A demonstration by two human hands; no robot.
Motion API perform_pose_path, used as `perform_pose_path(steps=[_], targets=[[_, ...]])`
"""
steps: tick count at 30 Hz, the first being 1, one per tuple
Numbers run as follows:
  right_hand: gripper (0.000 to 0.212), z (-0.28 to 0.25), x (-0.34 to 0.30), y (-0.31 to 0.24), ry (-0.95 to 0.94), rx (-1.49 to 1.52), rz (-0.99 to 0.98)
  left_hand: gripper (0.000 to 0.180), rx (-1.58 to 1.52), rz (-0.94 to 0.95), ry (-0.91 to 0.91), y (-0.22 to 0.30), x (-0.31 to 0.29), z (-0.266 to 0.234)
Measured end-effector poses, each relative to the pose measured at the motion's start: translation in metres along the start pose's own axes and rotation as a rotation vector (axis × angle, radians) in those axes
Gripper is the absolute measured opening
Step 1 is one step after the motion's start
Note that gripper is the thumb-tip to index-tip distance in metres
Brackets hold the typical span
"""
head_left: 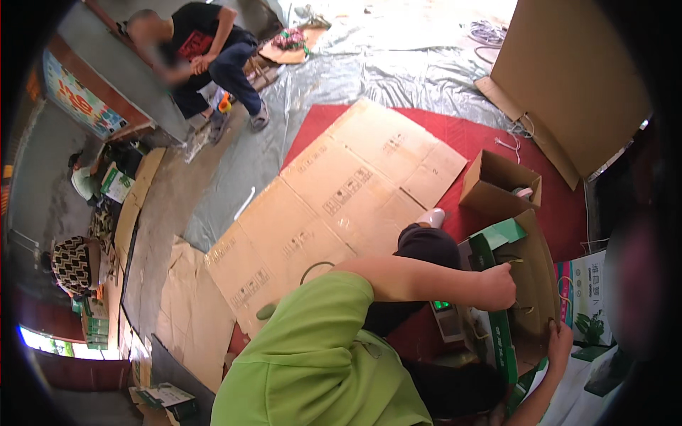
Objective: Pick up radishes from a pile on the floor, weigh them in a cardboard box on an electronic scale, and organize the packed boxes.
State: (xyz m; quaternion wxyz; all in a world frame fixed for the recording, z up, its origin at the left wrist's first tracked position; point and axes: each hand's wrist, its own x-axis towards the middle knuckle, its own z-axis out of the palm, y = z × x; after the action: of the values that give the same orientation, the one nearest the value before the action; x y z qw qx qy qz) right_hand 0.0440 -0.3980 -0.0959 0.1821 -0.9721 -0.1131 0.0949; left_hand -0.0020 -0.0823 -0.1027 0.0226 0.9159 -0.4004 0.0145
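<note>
Makeshift packing workshop | flattened cardboard | floor sheeting | digital scale | open green carton

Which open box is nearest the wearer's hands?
The green-and-white box, held at its edge by the right hand; the plain brown box stands farther off.

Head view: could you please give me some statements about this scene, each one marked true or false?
1. The right hand touches the edge of the open box. True.
2. The large cardboard sheet stands upright. False: it lies flat, partly over a red mat.
3. The sleeve nearest the camera is green. True.
4. The seated person at the upper left wears a white top. False: the top is dark.
5. A small display near the box glows red. False: it glows green.
</note>
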Motion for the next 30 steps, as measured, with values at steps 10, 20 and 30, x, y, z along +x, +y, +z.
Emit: perform_pose_path(steps=[10,20,30], targets=[[0.027,-0.018,0.028,-0.047,0.074,-0.357,-0.034,0.006,-0.018,-0.016,0.091,-0.035,-0.015,-0.008],[0.021,-0.071,0.117,-0.156,0.201,-0.482,-0.306,0.003,-0.141,-0.155,0.286,-0.130,-0.063,-0.029],[0.021,-0.067,0.154,-0.337,0.339,-0.458,-0.590,0.006,0.114,-0.360,0.516,-0.194,-0.204,-0.084]])
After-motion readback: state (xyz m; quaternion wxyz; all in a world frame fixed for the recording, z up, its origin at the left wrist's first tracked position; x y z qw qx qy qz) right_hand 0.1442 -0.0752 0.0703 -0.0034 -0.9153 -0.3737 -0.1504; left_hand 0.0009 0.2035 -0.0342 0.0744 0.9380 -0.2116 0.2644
